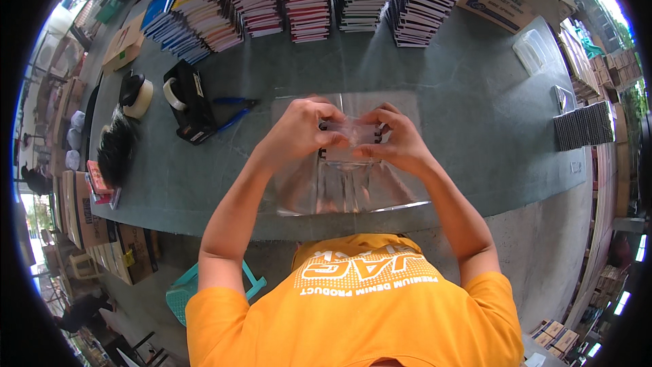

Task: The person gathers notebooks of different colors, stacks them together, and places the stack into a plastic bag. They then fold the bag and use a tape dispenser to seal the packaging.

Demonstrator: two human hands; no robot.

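In the middle of the table, both my hands pinch small spiral notebooks (350,138) whose black rings show along the left and right sides. My left hand (299,129) grips the left side, thumb and fingers closed. On the other side, my right hand (399,137) grips with its fingers curled over the top and its thumb below. A pale, see-through layer lies over part of the notebooks; I cannot tell whether it is a cover or a plastic film. Under my hands lie clear plastic sheets or bags (388,197), flat and shiny.
Stacks of spiral notebooks (304,4) line the far edge. A tape dispenser (191,105), blue-handled pliers (233,117) and a black brush (117,149) lie left. Rightward are a small dark notebook stack (584,127), a clear plastic box (534,53) and a cardboard box (499,1).
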